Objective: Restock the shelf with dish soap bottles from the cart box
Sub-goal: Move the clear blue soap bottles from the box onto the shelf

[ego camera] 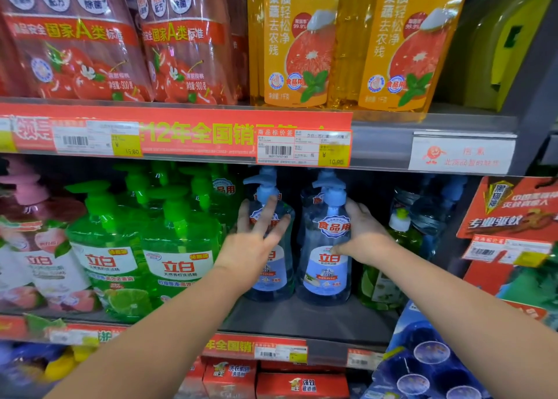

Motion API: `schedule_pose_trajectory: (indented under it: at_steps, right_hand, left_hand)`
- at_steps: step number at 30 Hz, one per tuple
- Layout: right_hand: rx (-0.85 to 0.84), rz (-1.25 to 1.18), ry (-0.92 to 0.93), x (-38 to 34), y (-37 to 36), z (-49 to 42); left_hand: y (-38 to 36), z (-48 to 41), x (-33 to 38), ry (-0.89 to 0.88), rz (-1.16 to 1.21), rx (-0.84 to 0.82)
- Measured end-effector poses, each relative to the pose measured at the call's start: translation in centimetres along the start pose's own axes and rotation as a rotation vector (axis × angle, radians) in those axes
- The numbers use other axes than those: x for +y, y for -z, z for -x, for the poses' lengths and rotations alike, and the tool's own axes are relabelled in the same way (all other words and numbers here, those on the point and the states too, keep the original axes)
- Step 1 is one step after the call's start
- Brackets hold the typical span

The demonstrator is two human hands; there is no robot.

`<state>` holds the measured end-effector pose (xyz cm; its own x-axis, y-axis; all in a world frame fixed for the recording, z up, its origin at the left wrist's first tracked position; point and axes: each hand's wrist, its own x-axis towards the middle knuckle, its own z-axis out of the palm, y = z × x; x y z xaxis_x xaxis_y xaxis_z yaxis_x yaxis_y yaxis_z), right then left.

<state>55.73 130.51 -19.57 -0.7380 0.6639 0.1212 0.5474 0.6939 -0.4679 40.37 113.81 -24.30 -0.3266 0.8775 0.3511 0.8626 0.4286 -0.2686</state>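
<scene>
Two clear blue dish soap bottles with pump tops stand side by side on the middle shelf (pixel 302 320). My left hand (pixel 253 244) lies flat against the front of the left blue bottle (pixel 280 280), fingers spread and slightly blurred. My right hand (pixel 362 235) holds the right blue bottle (pixel 327 265) from its right side, thumb on the label, fingers behind. Both bottles are upright, and more blue pump bottles show dimly behind them. No cart or box is in view.
Green pump bottles (pixel 178 247) crowd the shelf to the left, with pink ones (pixel 39 247) beyond. A green bottle with a white cap (pixel 389 271) stands just right of my right hand. Red hanging packs (pixel 510 214) and blue packs (pixel 428 353) jut out at right. Refill pouches fill the shelf above.
</scene>
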Motion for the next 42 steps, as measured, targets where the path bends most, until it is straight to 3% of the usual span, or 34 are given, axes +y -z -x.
schedule_pose_trajectory:
  at_steps: [8,11,15,18,28,42]
  right_hand:
    - [-0.068,0.006,-0.114,-1.0,0.8,0.7]
    - [0.005,0.0,-0.081,-1.8,1.8,2.1]
    - [0.166,0.307,0.112,-2.9,2.6,6.3]
    - [0.161,0.56,0.155,-3.6,2.1,10.0]
    - [-0.024,0.659,-0.155,-2.2,1.3,24.3]
    - [0.051,0.609,-0.697,7.1,8.4,52.2]
  left_hand:
    - [1.4,0.1,0.6,0.073,0.029,-0.012]
    - [3.0,0.6,0.6,0.144,0.107,0.001]
    - [5.2,2.7,0.4,0.072,0.108,0.035]
    - [6.6,5.3,0.7,-0.064,0.049,0.029]
    - [8.4,13.3,6.9,-0.246,0.192,-0.054]
    - [16.3,21.2,28.5,-0.715,0.339,-0.067]
